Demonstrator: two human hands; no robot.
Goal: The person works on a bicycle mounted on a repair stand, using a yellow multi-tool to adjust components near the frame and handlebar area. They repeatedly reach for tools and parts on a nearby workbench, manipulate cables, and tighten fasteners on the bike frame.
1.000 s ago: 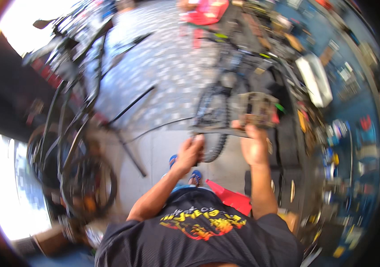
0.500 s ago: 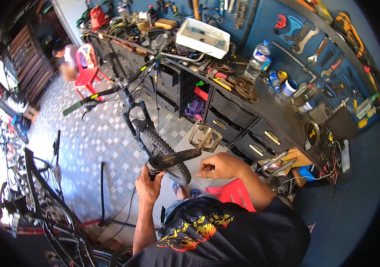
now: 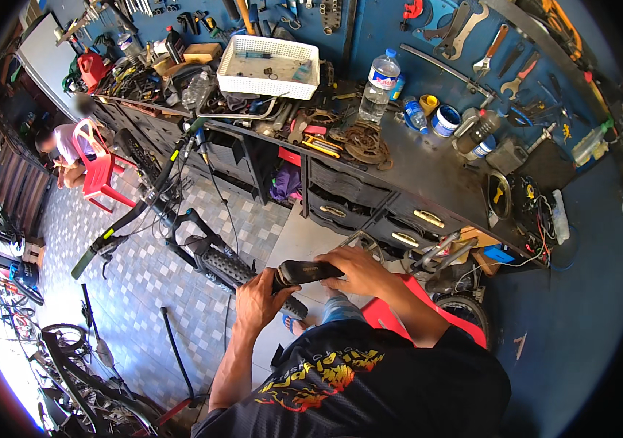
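A black bicycle crank arm (image 3: 303, 272) is held level in front of my body, between my two hands. My left hand (image 3: 257, 301) is closed round its thicker left end. At the other end my right hand (image 3: 359, 270) grips the arm, fingers over the top and thumb below. Just beyond the right fingers shows a metal platform pedal (image 3: 364, 244), partly hidden by that hand. Behind the crank arm stands a bicycle with a knobby tyre (image 3: 225, 266), and its handlebar (image 3: 130, 217) reaches out to the left.
A dark workbench (image 3: 439, 179) runs along the far side, with a white basket (image 3: 268, 89), a water bottle (image 3: 381, 86) and tools on it. A red plastic chair (image 3: 98, 164) and a seated person (image 3: 71, 146) are far left. Bike frames (image 3: 78, 372) crowd the lower left.
My right hand was apart from the crank arm and now grips its pedal end. The crank arm has come lower and more level. My view has shifted to the right.
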